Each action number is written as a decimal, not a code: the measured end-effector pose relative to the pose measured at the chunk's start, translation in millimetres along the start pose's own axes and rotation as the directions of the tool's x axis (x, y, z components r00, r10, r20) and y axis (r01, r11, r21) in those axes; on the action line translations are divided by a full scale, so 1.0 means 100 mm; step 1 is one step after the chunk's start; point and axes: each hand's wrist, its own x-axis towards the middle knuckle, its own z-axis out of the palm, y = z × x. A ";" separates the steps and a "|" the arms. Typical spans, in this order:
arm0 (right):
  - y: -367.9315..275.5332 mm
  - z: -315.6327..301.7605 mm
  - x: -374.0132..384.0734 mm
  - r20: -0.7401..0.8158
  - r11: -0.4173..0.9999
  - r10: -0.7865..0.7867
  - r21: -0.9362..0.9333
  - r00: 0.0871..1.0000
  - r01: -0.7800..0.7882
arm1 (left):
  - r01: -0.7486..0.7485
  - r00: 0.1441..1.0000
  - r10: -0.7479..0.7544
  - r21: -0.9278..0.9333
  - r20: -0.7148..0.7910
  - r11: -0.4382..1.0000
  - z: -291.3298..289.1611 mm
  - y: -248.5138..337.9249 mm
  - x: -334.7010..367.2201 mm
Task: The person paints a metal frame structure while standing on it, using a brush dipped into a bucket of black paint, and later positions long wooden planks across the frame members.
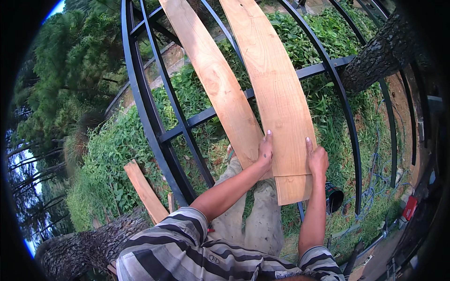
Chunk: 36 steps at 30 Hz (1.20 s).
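Observation:
A long, light brown wooden plank (276,89) runs away from me across dark metal bars. My left hand (266,153) grips its left edge near the close end, thumb along the top face. On the opposite edge my right hand (318,159) is closed the same way, thumb up. The undersides of both hands' fingers are hidden. Below this plank, the end of another board (294,189) sticks out toward me. A second long plank (215,82) lies at the left, its near end close to my left wrist.
Dark metal frame bars (201,117) cross beneath the planks, over green plants. Tree trunks stand at right (379,54) and lower left (89,239). A wood offcut (145,189) leans at left. A black can (333,197), blue cord (370,201) and red object (409,208) are at right.

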 end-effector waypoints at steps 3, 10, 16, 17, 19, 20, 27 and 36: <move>-0.16 -0.26 -0.07 -0.052 0.999 0.017 -0.043 0.998 -0.020 | -0.043 0.998 0.047 0.128 -0.034 0.991 0.07 0.01 -0.08; -0.29 -0.90 -0.06 -0.104 0.996 0.015 -0.086 0.995 -0.024 | 0.010 0.966 -0.157 0.572 0.207 0.820 0.10 1.06 -0.55; -0.59 -1.11 -0.18 -0.109 0.996 0.011 -0.092 0.994 -0.021 | 0.024 0.973 -0.072 0.214 0.218 0.976 -0.45 2.12 0.14; -0.57 -1.10 -0.16 -0.107 0.994 0.025 -0.104 0.994 -0.036 | 0.022 0.980 -0.056 0.176 0.191 0.984 -0.51 2.31 0.31; -0.58 -1.12 -0.15 -0.089 0.992 0.060 -0.104 0.994 -0.069 | 0.033 0.987 -0.054 0.139 0.149 0.990 -0.54 2.64 0.63; -0.58 -1.14 -0.13 -0.082 0.991 0.077 -0.103 0.994 -0.085 | 0.041 0.989 -0.060 0.135 0.137 0.990 -0.53 2.76 0.79; -0.51 -1.07 -0.10 -0.063 0.991 0.116 -0.063 0.991 -0.120 | 0.114 0.972 -0.147 0.176 0.183 0.978 0.12 3.35 2.25; -0.62 -0.61 -0.13 -0.054 0.985 0.168 -0.021 0.984 -0.169 | 0.075 0.961 -0.031 -0.151 0.275 0.986 0.53 3.46 3.35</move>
